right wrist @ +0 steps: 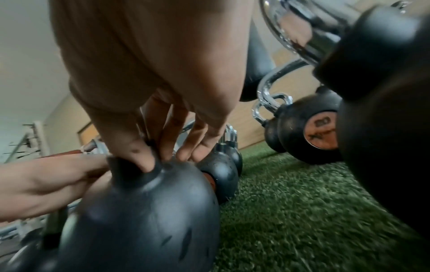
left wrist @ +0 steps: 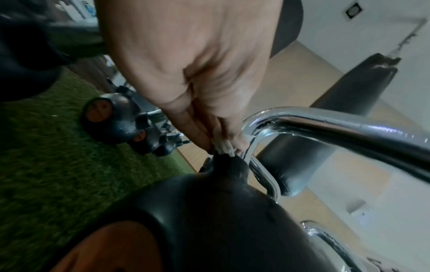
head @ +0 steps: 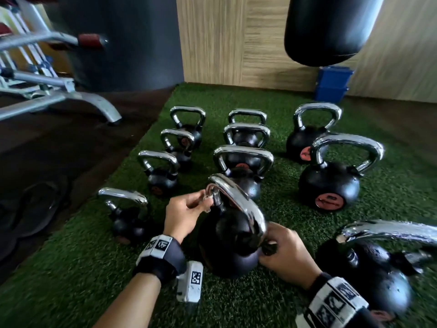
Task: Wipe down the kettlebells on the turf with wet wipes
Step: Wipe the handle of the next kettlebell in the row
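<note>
On the green turf (head: 279, 292) stands a black kettlebell (head: 227, 247) with a chrome handle (head: 238, 202), close in front of me. My left hand (head: 203, 204) pinches a crumpled white wet wipe (head: 209, 205) against the far leg of that handle, just above the black body. The left wrist view shows the wet wipe (left wrist: 224, 147) squeezed between the fingertips (left wrist: 235, 142) at the foot of the chrome handle (left wrist: 325, 125). My right hand (head: 272, 247) grips the near foot of the handle; its fingers (right wrist: 139, 158) clamp the black stub on the kettlebell (right wrist: 144, 220).
Several more kettlebells stand in rows beyond, a small one (head: 127, 216) at the left and a large one (head: 378, 268) close at the right. A blue bin (head: 333, 84) and a hanging punching bag (head: 331, 29) are behind. A bench frame (head: 59, 91) stands on dark flooring at the left.
</note>
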